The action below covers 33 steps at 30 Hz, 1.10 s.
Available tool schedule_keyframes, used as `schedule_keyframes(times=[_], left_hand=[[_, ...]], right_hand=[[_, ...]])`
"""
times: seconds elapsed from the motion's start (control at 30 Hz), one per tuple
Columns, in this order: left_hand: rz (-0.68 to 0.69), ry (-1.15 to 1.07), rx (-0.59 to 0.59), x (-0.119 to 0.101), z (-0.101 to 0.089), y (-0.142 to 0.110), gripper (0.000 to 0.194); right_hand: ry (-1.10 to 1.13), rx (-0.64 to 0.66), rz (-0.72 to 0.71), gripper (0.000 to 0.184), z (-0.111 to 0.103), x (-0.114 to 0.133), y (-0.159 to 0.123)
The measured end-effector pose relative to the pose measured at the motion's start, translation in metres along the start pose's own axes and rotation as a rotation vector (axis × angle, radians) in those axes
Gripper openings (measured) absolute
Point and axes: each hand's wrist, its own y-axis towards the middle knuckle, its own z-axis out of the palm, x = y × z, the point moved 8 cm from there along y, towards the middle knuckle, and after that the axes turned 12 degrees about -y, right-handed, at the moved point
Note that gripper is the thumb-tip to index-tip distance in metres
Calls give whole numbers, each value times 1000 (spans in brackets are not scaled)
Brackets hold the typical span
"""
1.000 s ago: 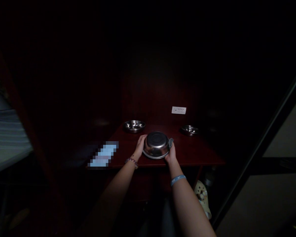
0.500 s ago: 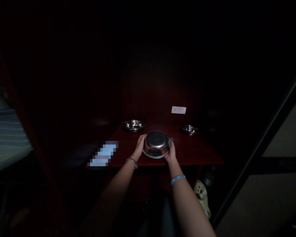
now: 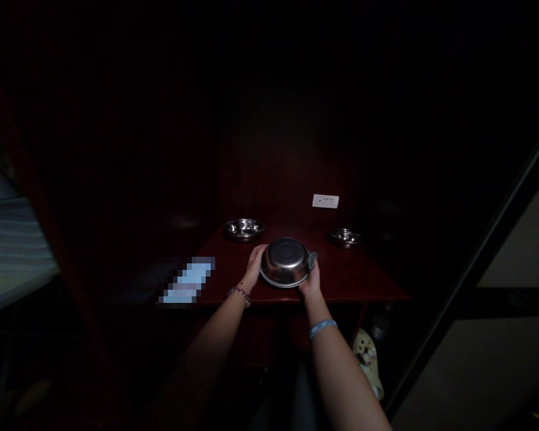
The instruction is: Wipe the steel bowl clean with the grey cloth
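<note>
An upside-down stainless steel bowl (image 3: 285, 263) is held between my two hands above the front of the dark red desk (image 3: 350, 278). My left hand (image 3: 254, 267) grips the bowl's left side, its fingers partly hidden behind the rim. On the other side, my right hand (image 3: 312, 280) holds the bowl together with a small grey-green cloth (image 3: 312, 260), which is pressed against the bowl's wall. Farther back on the desk, one steel bowl (image 3: 244, 230) stands upright at the left and a smaller-looking steel bowl (image 3: 345, 237) at the right.
A blurred-out, lit screen-like patch (image 3: 188, 281) lies at the desk's left front. A white wall socket (image 3: 326, 201) is on the back panel. Below right is a pale clog (image 3: 367, 362). Striped bedding (image 3: 15, 245) shows at far left. The surroundings are very dark.
The bowl stays upside down in both hands at nearly the same spot. My right hand and the cloth have shifted very slightly along its right side.
</note>
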Motion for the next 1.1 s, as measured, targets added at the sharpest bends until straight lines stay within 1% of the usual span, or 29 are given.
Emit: schedule_keyframes(times=[0.1, 0.23, 0.33, 0.47, 0.6, 0.73, 0.93, 1.1], left_hand=[[-48, -17, -2, 5, -1, 0, 35], [-81, 0, 11, 12, -2, 1, 36], [-56, 4, 24, 14, -1, 3, 35], [-3, -4, 39, 15, 0, 7, 35], [13, -14, 38, 18, -2, 10, 35], [22, -35, 41, 17, -3, 11, 37], [-3, -82, 64, 13, -1, 9, 42], [-11, -106, 90, 9, 3, 7, 41]], right_hand=[[28, -38, -11, 26, -5, 1, 1], [50, -15, -55, 25, -4, 4, 3], [54, -6, -66, 24, -4, 4, 3], [-2, 10, -63, 25, -4, 1, 6], [-42, -13, -63, 29, -8, -1, 9], [-58, -33, -41, 28, -11, -5, 12], [-63, 49, -40, 26, -3, -5, 11], [-26, 57, 34, 27, 3, -6, 5]])
